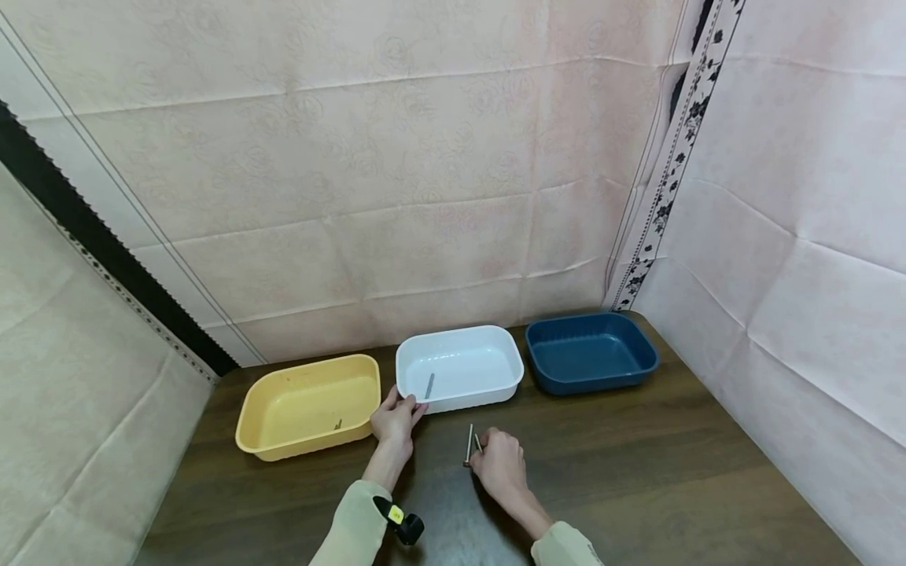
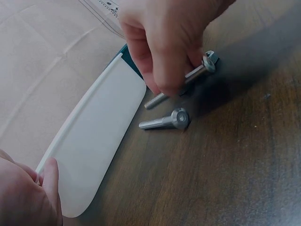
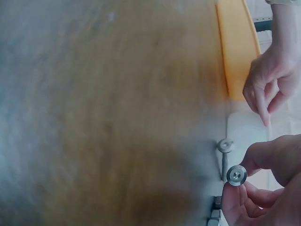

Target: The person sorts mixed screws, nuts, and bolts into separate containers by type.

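My left hand (image 1: 393, 423) pinches the near left rim of the white tray (image 1: 460, 343), one digit lying flat along its outer wall in the left wrist view. A long silver bolt (image 1: 429, 385) lies inside that tray. Just in front of it, my right hand (image 1: 501, 464) pinches a second bolt (image 2: 201, 71) between thumb and fingers, its round socket head (image 3: 236, 175) facing the right wrist camera. Beside those fingers another bolt (image 2: 162, 123) lies on the wooden table. Metal nuts (image 3: 214, 214) show close by the right fingers, partly hidden behind them.
To the left stands a yellow tray (image 1: 258, 420) with small dark metal pieces (image 1: 338, 424) in it. A dark blue tray (image 1: 591, 385) sits at the back right. The brown table (image 1: 679, 487) meets cloth-covered walls (image 1: 425, 173) at the back and both sides.
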